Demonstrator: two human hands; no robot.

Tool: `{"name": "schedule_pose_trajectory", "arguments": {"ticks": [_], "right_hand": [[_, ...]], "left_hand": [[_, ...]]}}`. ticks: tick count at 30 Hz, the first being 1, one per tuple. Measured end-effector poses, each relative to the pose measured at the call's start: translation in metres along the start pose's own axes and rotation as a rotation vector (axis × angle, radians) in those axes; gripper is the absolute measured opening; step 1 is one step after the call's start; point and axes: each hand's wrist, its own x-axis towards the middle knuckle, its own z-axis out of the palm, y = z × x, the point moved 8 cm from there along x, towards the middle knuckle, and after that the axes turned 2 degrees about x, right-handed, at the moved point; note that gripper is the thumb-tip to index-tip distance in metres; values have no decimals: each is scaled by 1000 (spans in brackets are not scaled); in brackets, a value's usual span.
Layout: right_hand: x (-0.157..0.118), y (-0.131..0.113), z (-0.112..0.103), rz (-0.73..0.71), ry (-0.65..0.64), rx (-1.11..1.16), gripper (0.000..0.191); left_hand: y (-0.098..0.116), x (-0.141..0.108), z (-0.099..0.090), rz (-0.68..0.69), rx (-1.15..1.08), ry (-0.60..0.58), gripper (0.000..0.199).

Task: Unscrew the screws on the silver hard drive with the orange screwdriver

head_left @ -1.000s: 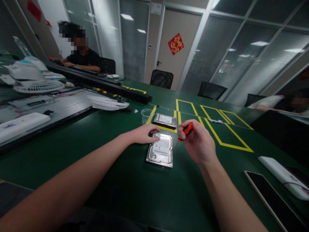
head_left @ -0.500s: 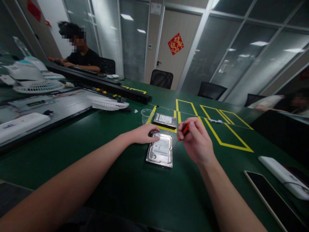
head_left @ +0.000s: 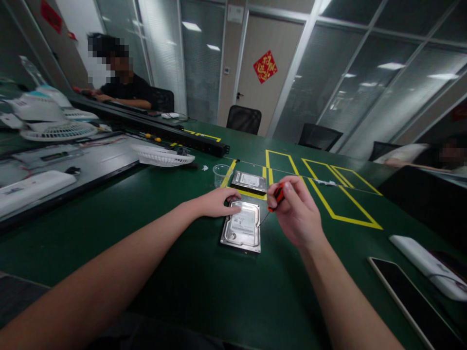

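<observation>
A silver hard drive (head_left: 243,228) lies flat on the green table, label side up. My left hand (head_left: 221,201) grips its far left corner, thumb on the top face and fingers curled at the far edge. In my right hand (head_left: 297,211) is a screwdriver (head_left: 278,195) with a red and black handle, held between thumb and fingers. Its thin shaft slants down to the left, and the tip meets the drive's right edge. Just beyond lies a second hard drive (head_left: 249,182) inside a yellow tape outline, with a clear plastic cup (head_left: 222,175) at its left.
Fan parts (head_left: 162,155) and a large flat panel (head_left: 91,160) occupy the left side. A long black bar (head_left: 164,131) runs behind them. At right lie a phone (head_left: 404,296) and a white device (head_left: 426,267). A person (head_left: 126,90) sits at the far left, another at the far right.
My right hand and the screwdriver handle have shifted very slightly, the tip staying at the drive's right edge. My left hand and both drives keep their places.
</observation>
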Motion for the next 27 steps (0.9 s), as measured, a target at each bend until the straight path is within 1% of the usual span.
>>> {"name": "schedule_pose_trajectory", "arguments": {"ticks": [3,5,6,11,13,17,18,22,25,27], "right_hand": [[1,0,-1,-5,0,7,28],[2,0,-2,0,2,-2,33],[2,0,-3,-1,5,-12,31],[0,0,-2,-6,9,-17,9],[0,0,-1,-9,6,-9,7],[2,0,-1,2,6,11,34],[2,0,-2,10,6,10,35],[1,-1,-3,8,19,-4,20],[0,-1,-1,6,4,0,10],[0,-1,1,-4,-3,-4,8]], "left_hand": [[-1,0,0,0,1,2,51],[-2,0,0,-1,0,0,51],[-2,0,0,-3,1,-1,50],[-1,0,0,-5,4,-5,50],[0,0,0,-11,0,-7,50],[-1,0,-1,-16,4,-5,51],[-1,0,-1,-14,6,-3,51],[-1,0,-1,-10,10,-7,51],[-1,0,0,-4,15,1,51],[-1,0,0,-1,16,10,51]]}}
